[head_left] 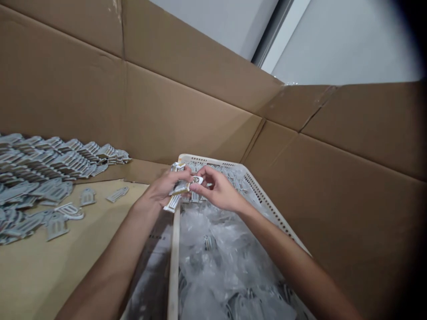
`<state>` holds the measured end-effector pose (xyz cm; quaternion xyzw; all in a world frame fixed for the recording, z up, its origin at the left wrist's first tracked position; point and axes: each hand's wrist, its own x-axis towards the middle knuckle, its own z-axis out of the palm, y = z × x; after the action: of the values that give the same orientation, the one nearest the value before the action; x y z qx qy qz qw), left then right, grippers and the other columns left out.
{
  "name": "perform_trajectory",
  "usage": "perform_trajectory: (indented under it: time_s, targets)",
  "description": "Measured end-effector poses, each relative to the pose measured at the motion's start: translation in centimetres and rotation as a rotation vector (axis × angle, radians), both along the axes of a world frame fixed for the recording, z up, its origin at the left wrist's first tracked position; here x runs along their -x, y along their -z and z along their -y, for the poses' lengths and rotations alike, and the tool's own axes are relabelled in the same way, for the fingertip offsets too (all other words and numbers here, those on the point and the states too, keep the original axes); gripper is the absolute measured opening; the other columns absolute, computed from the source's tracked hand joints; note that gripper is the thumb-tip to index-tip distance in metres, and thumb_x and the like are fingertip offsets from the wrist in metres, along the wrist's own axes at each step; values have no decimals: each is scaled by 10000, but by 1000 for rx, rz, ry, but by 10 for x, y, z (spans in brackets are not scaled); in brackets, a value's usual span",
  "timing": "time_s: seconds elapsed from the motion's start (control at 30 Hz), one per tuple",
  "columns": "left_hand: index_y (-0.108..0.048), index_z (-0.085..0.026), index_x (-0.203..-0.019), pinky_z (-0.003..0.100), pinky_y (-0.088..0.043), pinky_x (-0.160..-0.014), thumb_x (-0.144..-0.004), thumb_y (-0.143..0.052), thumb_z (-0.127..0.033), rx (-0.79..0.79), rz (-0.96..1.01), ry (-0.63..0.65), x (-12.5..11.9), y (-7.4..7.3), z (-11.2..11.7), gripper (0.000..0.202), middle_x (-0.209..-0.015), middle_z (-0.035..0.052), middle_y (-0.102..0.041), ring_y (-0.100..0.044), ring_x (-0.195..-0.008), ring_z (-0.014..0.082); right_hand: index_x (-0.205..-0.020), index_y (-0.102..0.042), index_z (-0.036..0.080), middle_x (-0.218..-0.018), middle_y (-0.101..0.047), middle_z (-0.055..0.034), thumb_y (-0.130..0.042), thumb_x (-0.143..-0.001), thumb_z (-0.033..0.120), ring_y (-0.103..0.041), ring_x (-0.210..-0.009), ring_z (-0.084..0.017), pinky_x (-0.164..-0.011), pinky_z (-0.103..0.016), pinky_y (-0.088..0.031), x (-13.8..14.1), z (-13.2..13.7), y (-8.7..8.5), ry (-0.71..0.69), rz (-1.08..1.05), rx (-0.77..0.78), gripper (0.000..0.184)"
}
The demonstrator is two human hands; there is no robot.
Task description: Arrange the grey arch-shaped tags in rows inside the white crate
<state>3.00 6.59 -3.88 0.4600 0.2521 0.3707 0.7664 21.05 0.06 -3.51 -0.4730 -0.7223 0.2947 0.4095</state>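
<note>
My left hand is closed around a few flat, white-and-gold slotted pieces, whose ends stick out above and below the fingers. Thumb and fingers of my right hand pinch the rounded end of one flat slotted piece that lies between both hands. Part of that piece is covered by fingers. Beneath the hands stands a white plastic basket with a perforated rim. Clear plastic bags fill much of it, with more grey slotted pieces showing in and around them.
Long overlapping rows of slotted pieces lie at the left, with a looser heap in front. A few single pieces are scattered on the tan surface. Tall cardboard walls rise behind and at the right.
</note>
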Motion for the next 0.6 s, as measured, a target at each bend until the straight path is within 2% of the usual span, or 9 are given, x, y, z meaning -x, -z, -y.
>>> perform_trajectory:
  time_s: [0.1, 0.23, 0.3, 0.43, 0.5, 0.6]
  targets:
    - [-603, -154, -681, 224, -507, -412, -511, -803, -187, 69, -11, 6, -9, 5, 2, 264, -647, -4, -526, -491, -518, 96, -928, -570, 231, -875, -605, -6, -760, -918, 480, -554, -778, -161, -653, -293, -436, -9, 0, 4, 68, 4, -45, 313]
    - [-604, -148, -623, 197, -471, -382, -530, -803, -189, 94, 27, 73, -16, 3, 7, 224, -689, 33, -547, -510, -546, 104, -811, -553, 215, -1196, -674, -87, -728, -923, 404, -641, -1081, -211, -830, -332, -518, -22, 12, 7, 64, -124, -86, 281]
    - [-619, -145, -620, 193, -466, -372, -522, -802, -185, 100, 22, 78, -21, 2, 13, 211, -706, 41, -564, -516, -550, 106, -760, -510, 210, -1246, -705, -105, -744, -897, 356, -680, -1081, -217, -868, -355, -534, -28, 17, 6, 37, -244, -47, 307]
    - [-696, -132, -715, 192, -489, -388, -521, -808, -181, 90, -91, 40, -35, 4, 24, 229, -779, 75, -647, -581, -593, 131, -734, -414, 237, -952, -775, -64, -730, -863, 304, -701, -801, -181, -704, -313, -519, -45, 17, -2, 101, -424, -31, 348]
    - [-706, -133, -747, 191, -483, -387, -533, -820, -193, 83, -111, 23, -39, 5, 28, 249, -810, 90, -665, -623, -633, 157, -718, -368, 249, -829, -742, -40, -750, -851, 370, -686, -755, -178, -648, -291, -492, -63, 13, -8, 194, -469, -47, 421]
    - [-665, -142, -708, 191, -471, -380, -495, -843, -199, 85, -83, 0, -40, 3, 29, 283, -797, 74, -639, -633, -651, 168, -694, -363, 248, -755, -679, -20, -813, -806, 538, -675, -738, -164, -650, -278, -488, -105, 8, -13, 336, -430, -26, 547]
